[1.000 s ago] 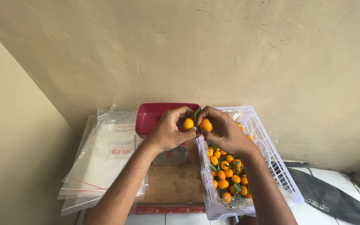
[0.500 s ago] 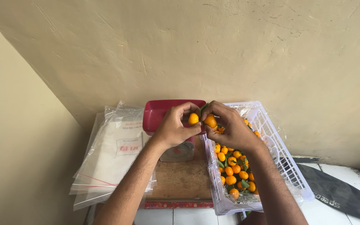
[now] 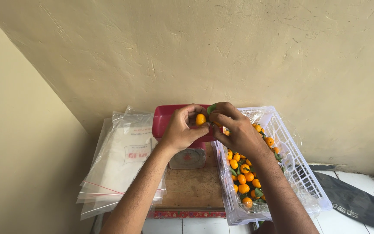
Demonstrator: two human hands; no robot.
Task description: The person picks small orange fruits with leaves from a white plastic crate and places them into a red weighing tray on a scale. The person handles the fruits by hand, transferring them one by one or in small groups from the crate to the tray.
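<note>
Head camera is looking down over both forearms, and we are seeing the left hand (image 3: 182, 130) curling its fingers around a small orange citrus fruit (image 3: 200, 119), thumb and fingertips pinching it firmly from the left. The right hand (image 3: 234, 128) is meeting it from the other side, its fingers closing tightly on a green leaf (image 3: 211, 108) that is sticking up just above the fruit, so both hands are touching at that one spot. The fruit is hovering in the air above the far edge of a red scale tray (image 3: 165, 119), which is sitting on a small kitchen scale (image 3: 188, 158) with a pale dial face. Just to the right, we are looking at a white plastic crate (image 3: 299, 173) lined with clear film and holding a heap of small orange fruits with green leaves (image 3: 243, 173), lying along its left side under the right forearm. To the left of the scale, a stack of clear plastic bags (image 3: 122, 164) is resting, partly overhanging the edge of a worn wooden tabletop (image 3: 191, 190). A dark mat (image 3: 356, 203) is lying on the pale tiled floor at lower right, and a rough cream wall (image 3: 195, 52) is filling the background.
</note>
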